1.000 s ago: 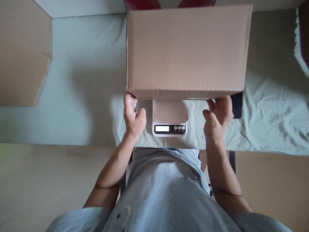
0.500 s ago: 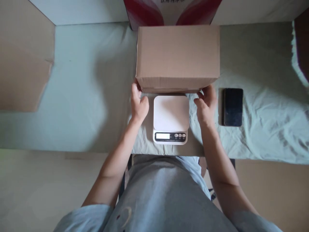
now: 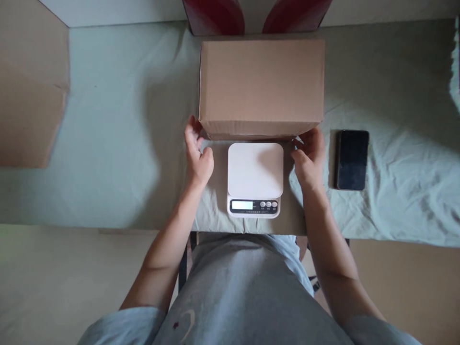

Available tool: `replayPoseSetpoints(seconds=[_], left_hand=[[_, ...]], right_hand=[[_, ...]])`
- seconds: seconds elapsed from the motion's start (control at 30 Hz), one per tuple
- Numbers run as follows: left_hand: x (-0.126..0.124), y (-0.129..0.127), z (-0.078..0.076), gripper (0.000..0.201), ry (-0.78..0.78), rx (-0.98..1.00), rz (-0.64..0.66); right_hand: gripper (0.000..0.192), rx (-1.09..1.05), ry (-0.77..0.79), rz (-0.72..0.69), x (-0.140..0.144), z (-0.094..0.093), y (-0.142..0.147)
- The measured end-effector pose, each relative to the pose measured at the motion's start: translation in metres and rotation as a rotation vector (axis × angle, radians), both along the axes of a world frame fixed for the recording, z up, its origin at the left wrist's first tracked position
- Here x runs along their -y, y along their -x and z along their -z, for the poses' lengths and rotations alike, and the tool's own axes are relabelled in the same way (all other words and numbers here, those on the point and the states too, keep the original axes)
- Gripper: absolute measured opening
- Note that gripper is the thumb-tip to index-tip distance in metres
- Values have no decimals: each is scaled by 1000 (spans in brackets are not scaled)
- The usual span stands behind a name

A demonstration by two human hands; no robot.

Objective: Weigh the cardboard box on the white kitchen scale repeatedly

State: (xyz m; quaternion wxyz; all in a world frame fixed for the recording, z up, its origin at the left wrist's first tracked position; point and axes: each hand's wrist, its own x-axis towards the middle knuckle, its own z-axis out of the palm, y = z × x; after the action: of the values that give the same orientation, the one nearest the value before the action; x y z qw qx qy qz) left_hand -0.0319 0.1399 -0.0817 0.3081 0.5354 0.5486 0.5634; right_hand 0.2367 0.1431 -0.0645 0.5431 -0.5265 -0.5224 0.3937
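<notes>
Cardboard sheet [image 3: 30, 91]: lay flat at the far left, at about nine o'clock from the scale, well apart from both hands.
Desk [image 3: 118, 143]: wore a pale green cloth, creased toward the right; it carried everything named here.
Left hand [image 3: 197, 155]: sat at the near-left bottom corner of the box, at nine o'clock from the scale. The fingers [image 3: 191, 129] were spread apart and curled loosely, their tips touching the corner; they were not clamped on it. Placed low on the corner, it looked set to steady or nudge the box rather than lift it.
Box [image 3: 261, 86]: a closed brown cardboard carton resting on the cloth at twelve o'clock from the scale, just behind it, its near edge close to the scale's platform. Whether the two touched I could not tell.
Scale [image 3: 255, 178]: a white kitchen scale with a bare platform and its display and buttons facing the person, readable from the seat.
Right hand [image 3: 309, 158]: mirrored the left at the near-right bottom corner, fingers apart and curved, tips against the cardboard.
Phone [image 3: 352, 159]: lay dark and face up at three o'clock from the scale, just beside the right hand, clear of the box.
</notes>
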Motion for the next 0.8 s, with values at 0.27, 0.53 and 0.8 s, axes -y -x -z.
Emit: replayPoseSetpoints(seconds=[0.27,0.53,0.8], left_hand=[[3,1,12,71,-20,-17,-35],[-7,-7,-1,67,36,-43,28],[10,-14,-56,62,-17,-43,76]], right_hand=[[53,53,28,13,2,2,1],[54,-35,-51,-49,-7,-4,8],[44,58,-95,16,13,-57,6]])
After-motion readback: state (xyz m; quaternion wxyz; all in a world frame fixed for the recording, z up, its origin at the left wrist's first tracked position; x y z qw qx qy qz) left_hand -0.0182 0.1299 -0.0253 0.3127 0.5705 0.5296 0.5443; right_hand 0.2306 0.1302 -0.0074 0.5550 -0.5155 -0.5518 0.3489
